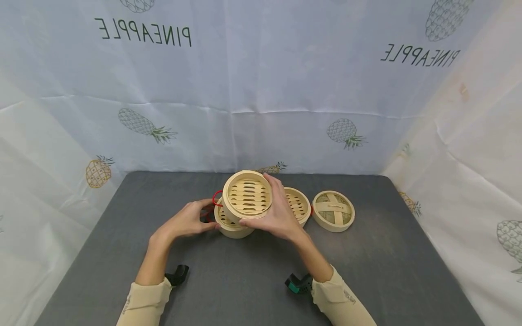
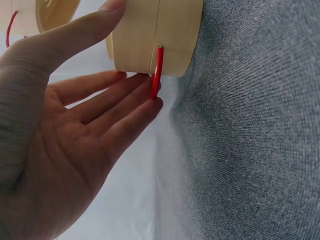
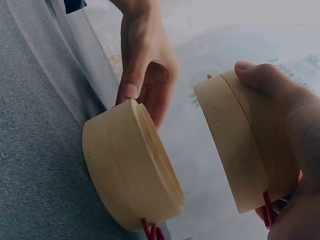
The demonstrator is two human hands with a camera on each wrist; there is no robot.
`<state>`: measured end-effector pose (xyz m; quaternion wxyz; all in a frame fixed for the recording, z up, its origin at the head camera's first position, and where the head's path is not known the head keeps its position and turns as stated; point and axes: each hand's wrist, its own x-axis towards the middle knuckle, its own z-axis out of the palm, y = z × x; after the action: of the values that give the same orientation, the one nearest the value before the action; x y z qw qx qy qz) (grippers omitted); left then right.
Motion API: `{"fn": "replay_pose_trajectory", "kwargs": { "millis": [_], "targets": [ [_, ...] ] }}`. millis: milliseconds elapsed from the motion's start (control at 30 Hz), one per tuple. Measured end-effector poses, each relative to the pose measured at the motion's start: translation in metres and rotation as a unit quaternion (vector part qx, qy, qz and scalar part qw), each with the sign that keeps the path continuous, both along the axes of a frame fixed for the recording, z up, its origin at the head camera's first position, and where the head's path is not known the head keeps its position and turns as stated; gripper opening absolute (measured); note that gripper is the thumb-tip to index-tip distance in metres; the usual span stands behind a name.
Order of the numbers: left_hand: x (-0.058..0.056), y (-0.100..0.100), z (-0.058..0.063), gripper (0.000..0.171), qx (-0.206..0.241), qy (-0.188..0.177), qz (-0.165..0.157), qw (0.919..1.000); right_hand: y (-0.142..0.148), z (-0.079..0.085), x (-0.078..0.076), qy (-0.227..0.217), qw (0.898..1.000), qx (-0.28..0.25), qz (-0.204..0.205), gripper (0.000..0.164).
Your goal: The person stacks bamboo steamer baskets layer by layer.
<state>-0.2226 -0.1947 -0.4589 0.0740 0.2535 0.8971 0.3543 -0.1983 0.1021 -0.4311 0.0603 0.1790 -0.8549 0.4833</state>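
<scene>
Raised above the dark table, a round bamboo steamer basket (image 1: 248, 192) with a slatted base and red cord loop tilts toward the head camera. My right hand (image 1: 281, 215) grips it by its right side, thumb along the near wall. Below and partly hidden by it, a second bamboo steamer basket (image 1: 235, 233) stands on the table. My left hand (image 1: 187, 220) holds that lower basket at its left side, thumb at the near edge and fingers on the wall beside a red loop (image 2: 157, 72). In the right wrist view a gap separates the held basket (image 3: 235, 135) from the lower one (image 3: 125, 165).
A third slatted steamer basket (image 1: 297, 206) stands just right of my right hand, partly covered by it. Farther right lies a woven bamboo lid (image 1: 334, 210) with a crossed strap. Behind the table (image 1: 228, 280) hangs a pineapple-print cloth (image 1: 285, 81).
</scene>
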Motion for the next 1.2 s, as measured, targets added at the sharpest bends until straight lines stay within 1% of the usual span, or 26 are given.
{"fn": "replay_pose_trajectory", "kwargs": {
  "millis": [133,333,600,700,900,1067,1200],
  "targets": [
    [0.001,0.0,0.0,0.064,0.004,0.002,-0.003,1.0,-0.003,-0.005,-0.003,0.005,1.0,0.0,0.003,0.132],
    [0.001,-0.001,0.001,0.064,0.004,-0.006,0.001,1.0,-0.007,-0.009,-0.006,0.013,1.0,0.012,0.005,0.134],
    [0.001,-0.001,-0.001,0.064,0.006,0.0,0.0,1.0,-0.011,-0.013,-0.007,0.003,1.0,0.016,0.008,0.134],
    [0.001,-0.002,-0.001,0.065,0.004,0.001,0.002,1.0,-0.013,-0.016,-0.007,-0.001,1.0,0.018,0.004,0.133],
    [-0.001,-0.003,-0.001,0.073,0.011,-0.016,0.002,0.9998,-0.021,-0.021,-0.005,-0.012,0.999,0.032,-0.012,0.134],
    [-0.001,-0.003,-0.001,0.072,0.008,-0.016,0.002,0.9998,-0.024,-0.026,-0.006,-0.019,1.0,0.02,-0.006,0.135],
    [-0.001,-0.002,0.0,0.073,0.007,-0.02,0.005,0.9998,-0.024,-0.029,-0.009,-0.02,0.999,0.026,-0.008,0.134]
  ]
}}
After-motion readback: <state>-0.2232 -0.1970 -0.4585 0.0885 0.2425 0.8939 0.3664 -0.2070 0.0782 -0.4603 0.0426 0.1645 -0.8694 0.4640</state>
